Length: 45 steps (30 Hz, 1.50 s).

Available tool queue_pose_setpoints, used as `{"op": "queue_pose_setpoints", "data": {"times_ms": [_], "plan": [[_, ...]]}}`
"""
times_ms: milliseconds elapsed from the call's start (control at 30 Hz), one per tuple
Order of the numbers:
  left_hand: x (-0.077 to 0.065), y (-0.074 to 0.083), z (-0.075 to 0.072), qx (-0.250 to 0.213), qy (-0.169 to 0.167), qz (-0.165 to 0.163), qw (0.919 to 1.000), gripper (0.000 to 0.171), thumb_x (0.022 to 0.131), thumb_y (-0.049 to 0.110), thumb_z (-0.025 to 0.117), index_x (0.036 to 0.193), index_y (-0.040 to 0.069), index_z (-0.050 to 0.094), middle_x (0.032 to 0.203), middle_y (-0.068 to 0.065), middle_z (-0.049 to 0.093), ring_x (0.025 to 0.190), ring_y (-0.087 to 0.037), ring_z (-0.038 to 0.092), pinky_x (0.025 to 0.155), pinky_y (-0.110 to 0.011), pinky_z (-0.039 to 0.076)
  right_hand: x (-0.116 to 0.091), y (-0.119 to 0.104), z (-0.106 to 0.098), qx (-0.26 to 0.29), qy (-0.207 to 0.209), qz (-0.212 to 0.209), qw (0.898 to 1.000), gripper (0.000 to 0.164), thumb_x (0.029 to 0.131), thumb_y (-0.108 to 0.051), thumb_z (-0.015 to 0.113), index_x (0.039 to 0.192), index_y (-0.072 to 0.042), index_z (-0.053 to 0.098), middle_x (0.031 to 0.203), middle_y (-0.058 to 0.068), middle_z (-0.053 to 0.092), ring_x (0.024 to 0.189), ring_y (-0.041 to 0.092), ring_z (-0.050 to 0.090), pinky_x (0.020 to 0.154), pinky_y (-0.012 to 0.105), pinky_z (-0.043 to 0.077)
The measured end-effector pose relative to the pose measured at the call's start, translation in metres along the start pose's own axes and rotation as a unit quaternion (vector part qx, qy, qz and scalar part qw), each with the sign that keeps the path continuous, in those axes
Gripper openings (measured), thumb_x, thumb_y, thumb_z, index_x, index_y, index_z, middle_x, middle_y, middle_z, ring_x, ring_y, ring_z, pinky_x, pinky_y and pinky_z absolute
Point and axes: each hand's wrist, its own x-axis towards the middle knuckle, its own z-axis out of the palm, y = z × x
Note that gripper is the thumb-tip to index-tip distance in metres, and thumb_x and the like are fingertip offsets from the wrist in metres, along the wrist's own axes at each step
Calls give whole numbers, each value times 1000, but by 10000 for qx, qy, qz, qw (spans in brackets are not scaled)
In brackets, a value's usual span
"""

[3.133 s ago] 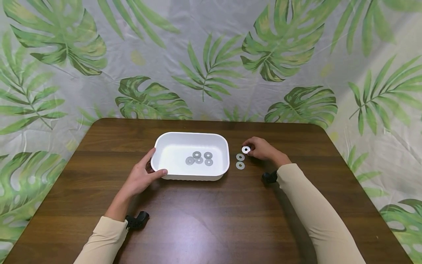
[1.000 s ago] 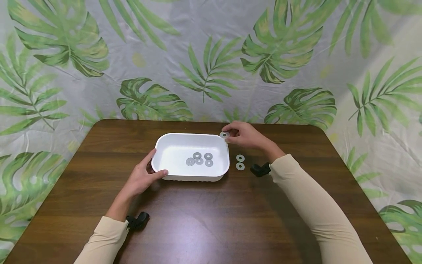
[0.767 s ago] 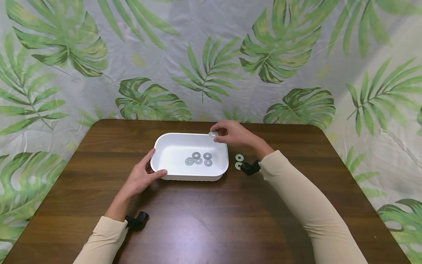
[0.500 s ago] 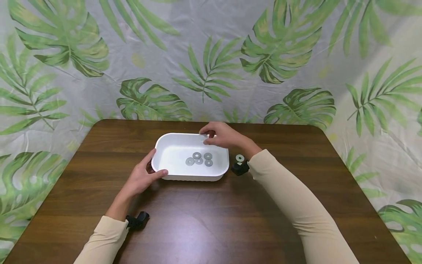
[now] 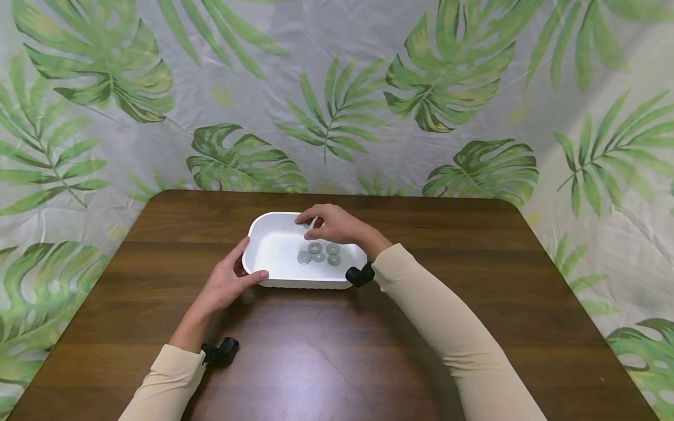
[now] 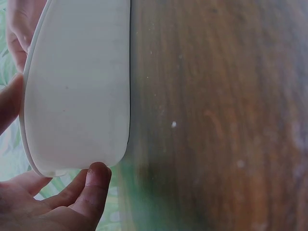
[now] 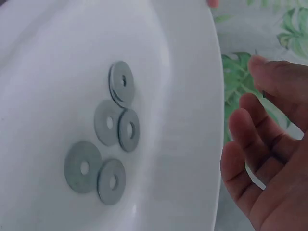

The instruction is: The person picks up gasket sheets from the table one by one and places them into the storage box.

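Note:
A white plastic tub [image 5: 274,275] stands on the wooden table. My left hand [image 5: 226,280] grips its left end, thumb on the near rim and fingers round the far side. In the left wrist view, fingertips [image 6: 98,173] press against the tub's wall. Several flat metal washers [image 7: 83,166] lie on the tub's floor, two of them stacked. My right hand [image 5: 337,225] is over the tub's far side, pinching a washer [image 5: 302,227] between thumb and fingers, mostly hidden. Only a thin dark edge of it shows in the right wrist view.
The brown table [image 5: 316,351] stretches to both sides and in front of the tub. A leaf-print cloth [image 5: 337,88] hangs behind it. Black wrist cameras [image 5: 221,351] are strapped to both wrists. My right forearm crosses the tub's right end.
My right hand has picked a washer off the table right of the tub and carried it left over the tub. Two washers there are now hidden behind the right arm. The left hand stays put.

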Motion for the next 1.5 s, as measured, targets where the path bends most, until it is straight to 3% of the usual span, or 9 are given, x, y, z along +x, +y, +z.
{"op": "queue_pose_setpoints", "data": {"times_ms": [1067, 1333, 1500], "plan": [[0, 0, -2, 88, -26, -100, 9999, 93, 89, 20, 75, 160, 8, 17, 147, -30, 46, 126, -40, 56, 80, -8, 44, 7, -1, 2, -105, -53, 85, 9999, 41, 93, -15, 69, 134, -10, 62, 127, 7, 64, 109, 26, 64, 97, 35, 51], [1, 0, -2, 100, -29, -61, 9999, 93, 89, 19, 75, 159, 6, 16, 148, -30, 45, 127, -41, 55, 81, -8, 44, 6, 1, 1, -263, 89, 406, 9988, 59, 95, -16, 67, 149, -14, 45, 141, 18, 51, 113, 30, 62, 99, 38, 50], [1, 1, -1, 46, -31, -53, 10000, 93, 89, 18, 75, 159, 6, 16, 147, -31, 45, 127, -41, 56, 80, -8, 44, -6, 1, -8, -322, 157, 413, 9985, 58, 96, -14, 65, 150, -14, 43, 148, 16, 46, 118, 30, 60, 99, 40, 50]]}}
